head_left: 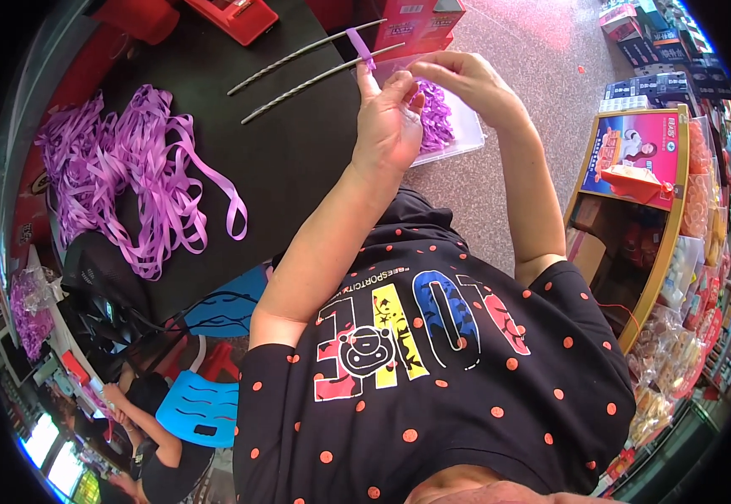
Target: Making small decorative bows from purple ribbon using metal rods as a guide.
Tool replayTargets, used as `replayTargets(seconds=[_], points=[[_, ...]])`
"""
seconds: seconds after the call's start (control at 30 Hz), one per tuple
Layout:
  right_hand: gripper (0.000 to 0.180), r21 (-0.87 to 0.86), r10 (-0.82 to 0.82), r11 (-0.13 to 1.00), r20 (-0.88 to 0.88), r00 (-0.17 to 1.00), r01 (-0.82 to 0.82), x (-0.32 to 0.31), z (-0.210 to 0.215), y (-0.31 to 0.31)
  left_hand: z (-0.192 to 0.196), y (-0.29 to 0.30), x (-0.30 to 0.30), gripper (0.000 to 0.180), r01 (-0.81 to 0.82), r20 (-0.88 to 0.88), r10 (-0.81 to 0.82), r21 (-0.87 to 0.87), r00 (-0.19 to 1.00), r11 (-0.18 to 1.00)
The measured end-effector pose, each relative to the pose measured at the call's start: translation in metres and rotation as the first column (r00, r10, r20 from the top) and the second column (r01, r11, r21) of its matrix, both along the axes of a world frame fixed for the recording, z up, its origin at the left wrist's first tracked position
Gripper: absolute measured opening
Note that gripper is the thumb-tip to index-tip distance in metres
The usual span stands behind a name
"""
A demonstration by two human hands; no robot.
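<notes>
Two twisted metal rods (298, 89) stick out side by side over the dark table, and a short purple ribbon strip (358, 46) spans both. My left hand (386, 126) is at the near rod, its index fingertip against the ribbon's lower end; the thumb and other fingers are curled closed. Beside it, my right hand (470, 84) pinches thumb and index together near the left thumb. Whatever lies between the fingers is too small to make out. Below both hands, a translucent white bin (466, 139) holds many small purple ribbon pieces (435, 118), partly hidden by my left hand.
A loose heap of purple ribbon (143, 168) covers the left of the dark table (273, 168). A red device (235, 17) sits at its far edge. A blue chair (201, 407) and another person (151, 428) are lower left. A display shelf (634, 210) stands right.
</notes>
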State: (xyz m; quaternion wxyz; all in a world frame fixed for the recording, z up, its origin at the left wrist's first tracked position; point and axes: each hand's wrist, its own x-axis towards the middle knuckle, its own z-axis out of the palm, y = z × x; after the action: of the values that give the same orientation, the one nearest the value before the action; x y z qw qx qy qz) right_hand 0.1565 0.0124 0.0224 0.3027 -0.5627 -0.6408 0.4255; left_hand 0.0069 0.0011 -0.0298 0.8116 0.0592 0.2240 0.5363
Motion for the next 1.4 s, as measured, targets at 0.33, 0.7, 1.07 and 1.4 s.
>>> replayTargets(seconds=[0.33, 0.7, 1.07, 1.4], points=[[0.021, 0.011, 0.003, 1.0, -0.151, 0.989, -0.001, 0.002, 0.002, 0.024, 0.013, -0.002, -0.002, 0.089, 0.004, 0.082, -0.001, -0.032, 0.997, 0.999], [0.031, -0.019, 0.288, 0.957, 0.153, 0.945, -0.289, -0.04, 0.011, 0.095, 0.012, -0.002, -0.003, 0.086, 0.024, 0.093, -0.022, -0.027, 0.995, 0.999], [0.037, -0.038, 0.254, 0.966, 0.321, 0.912, -0.255, -0.038, 0.0, 0.101, 0.013, -0.002, -0.003, 0.084, 0.021, 0.11, -0.017, -0.034, 0.994, 0.999], [0.033, 0.004, 0.247, 0.963, 0.39, 0.887, -0.27, -0.04, 0.007, 0.099, 0.012, -0.002, -0.003, 0.085, 0.02, 0.097, -0.019, -0.019, 0.995, 1.0]])
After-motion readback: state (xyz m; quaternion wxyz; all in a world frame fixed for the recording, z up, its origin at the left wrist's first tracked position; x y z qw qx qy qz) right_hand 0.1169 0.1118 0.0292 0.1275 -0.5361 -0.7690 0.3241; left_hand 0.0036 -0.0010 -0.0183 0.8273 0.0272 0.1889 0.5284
